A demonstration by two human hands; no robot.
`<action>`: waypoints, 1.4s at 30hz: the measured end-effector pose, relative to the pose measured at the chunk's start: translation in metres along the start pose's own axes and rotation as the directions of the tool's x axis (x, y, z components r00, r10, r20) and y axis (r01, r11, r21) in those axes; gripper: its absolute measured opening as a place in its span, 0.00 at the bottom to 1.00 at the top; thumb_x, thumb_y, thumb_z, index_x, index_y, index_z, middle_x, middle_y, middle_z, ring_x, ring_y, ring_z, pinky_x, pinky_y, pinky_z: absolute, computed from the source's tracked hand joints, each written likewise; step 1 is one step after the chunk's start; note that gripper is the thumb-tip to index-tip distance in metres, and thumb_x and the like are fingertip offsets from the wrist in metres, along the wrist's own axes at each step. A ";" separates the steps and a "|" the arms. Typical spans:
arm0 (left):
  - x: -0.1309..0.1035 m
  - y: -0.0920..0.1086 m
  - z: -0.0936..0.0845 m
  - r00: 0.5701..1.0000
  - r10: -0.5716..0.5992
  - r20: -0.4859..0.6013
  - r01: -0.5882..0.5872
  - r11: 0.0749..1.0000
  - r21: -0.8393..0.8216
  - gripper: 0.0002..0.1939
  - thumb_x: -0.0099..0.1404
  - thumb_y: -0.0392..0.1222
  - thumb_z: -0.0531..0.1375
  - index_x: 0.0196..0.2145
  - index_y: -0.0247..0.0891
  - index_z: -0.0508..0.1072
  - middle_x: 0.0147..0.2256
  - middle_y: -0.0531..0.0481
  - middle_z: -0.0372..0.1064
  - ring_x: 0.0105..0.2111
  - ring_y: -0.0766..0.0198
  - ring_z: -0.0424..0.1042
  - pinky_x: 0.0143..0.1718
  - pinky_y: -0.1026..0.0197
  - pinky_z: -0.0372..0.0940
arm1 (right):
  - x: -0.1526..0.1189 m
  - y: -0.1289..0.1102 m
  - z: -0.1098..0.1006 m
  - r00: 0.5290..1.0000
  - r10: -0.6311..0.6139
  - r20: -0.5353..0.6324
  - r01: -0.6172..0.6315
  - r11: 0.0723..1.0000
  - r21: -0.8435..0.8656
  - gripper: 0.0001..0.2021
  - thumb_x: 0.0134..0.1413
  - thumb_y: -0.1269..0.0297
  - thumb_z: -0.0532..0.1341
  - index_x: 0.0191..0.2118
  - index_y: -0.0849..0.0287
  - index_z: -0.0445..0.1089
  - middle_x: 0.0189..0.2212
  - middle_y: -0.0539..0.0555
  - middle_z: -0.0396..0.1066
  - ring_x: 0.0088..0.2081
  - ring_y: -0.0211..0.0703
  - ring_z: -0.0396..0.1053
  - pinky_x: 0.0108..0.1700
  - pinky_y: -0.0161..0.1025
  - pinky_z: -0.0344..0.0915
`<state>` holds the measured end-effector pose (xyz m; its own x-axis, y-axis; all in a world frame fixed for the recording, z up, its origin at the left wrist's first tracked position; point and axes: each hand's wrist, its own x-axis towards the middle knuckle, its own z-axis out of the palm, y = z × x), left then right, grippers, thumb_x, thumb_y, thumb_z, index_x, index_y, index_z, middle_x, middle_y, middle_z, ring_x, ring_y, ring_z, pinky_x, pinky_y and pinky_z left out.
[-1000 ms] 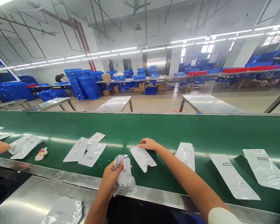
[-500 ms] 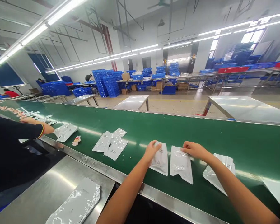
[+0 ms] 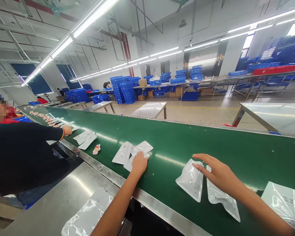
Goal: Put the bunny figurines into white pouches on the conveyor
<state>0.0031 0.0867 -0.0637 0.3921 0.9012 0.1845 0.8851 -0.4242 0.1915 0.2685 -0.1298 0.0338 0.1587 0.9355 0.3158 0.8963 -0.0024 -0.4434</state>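
Note:
My left hand (image 3: 139, 163) lies over a group of three white plastic pouches, its fingers resting on the nearest one and partly covering it. Another pouch of that group (image 3: 122, 153) lies just left of the hand. My right hand (image 3: 217, 172) has thumb and fingers apart, above a bulging white pouch (image 3: 190, 182) and a second pouch (image 3: 223, 200) beside it. The second one is partly hidden under this hand. All these pouches lie on the green conveyor belt (image 3: 167, 137).
A small plush toy (image 3: 96, 149) lies on the belt beside two pouches (image 3: 86, 139). At left a co-worker in a dark shirt (image 3: 22, 154) reaches over the belt. A pouch stack (image 3: 88, 213) sits on the metal side table (image 3: 71, 183). Another pouch (image 3: 282, 200) lies far right.
My left hand has left a filled pouch and moved left onto the group of three. My right hand has opened off its pouch. The pouches appear farther right as the view turned left.

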 end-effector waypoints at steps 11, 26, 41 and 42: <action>-0.092 0.037 -0.009 0.996 0.054 -0.070 -0.047 0.994 0.098 0.24 0.65 0.40 0.49 0.56 0.25 0.60 0.56 0.34 0.58 0.55 0.50 0.57 0.53 0.50 0.55 | 0.111 -0.081 0.119 0.883 -0.330 0.335 0.332 0.942 0.052 0.16 0.60 0.62 0.51 0.52 0.57 0.63 0.52 0.55 0.63 0.52 0.47 0.60 0.53 0.42 0.57; -0.142 0.046 -0.019 0.997 0.067 -0.043 -0.072 0.988 -0.135 0.25 0.62 0.42 0.52 0.57 0.34 0.60 0.57 0.41 0.57 0.57 0.47 0.54 0.55 0.42 0.51 | 0.173 -0.100 0.159 0.667 -0.210 0.715 0.343 0.938 -0.045 0.19 0.28 0.56 0.71 0.29 0.59 0.70 0.34 0.56 0.67 0.39 0.53 0.65 0.35 0.39 0.60; -0.143 0.022 -0.020 0.945 -0.327 -0.013 0.144 0.451 -0.881 0.42 0.60 0.51 0.58 0.63 0.37 0.41 0.63 0.41 0.39 0.62 0.53 0.40 0.61 0.51 0.42 | 0.073 -0.044 0.096 0.771 -0.233 0.592 0.061 0.953 0.296 0.12 0.55 0.56 0.52 0.28 0.59 0.60 0.26 0.48 0.61 0.28 0.37 0.59 0.28 0.33 0.53; -0.141 0.023 -0.020 0.942 -0.335 0.031 0.149 0.332 -0.931 0.43 0.59 0.53 0.59 0.63 0.36 0.41 0.63 0.40 0.39 0.62 0.53 0.41 0.61 0.52 0.44 | 0.071 -0.044 0.091 0.782 -0.240 0.575 0.046 0.943 0.331 0.13 0.55 0.55 0.51 0.28 0.59 0.60 0.26 0.48 0.61 0.28 0.37 0.59 0.28 0.33 0.53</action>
<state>-0.0374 -0.0518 -0.0658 0.0803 0.9935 0.0801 0.1189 -0.0893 0.9889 0.2024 -0.0315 -0.0001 -0.3293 0.9353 -0.1293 0.7151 0.1577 -0.6810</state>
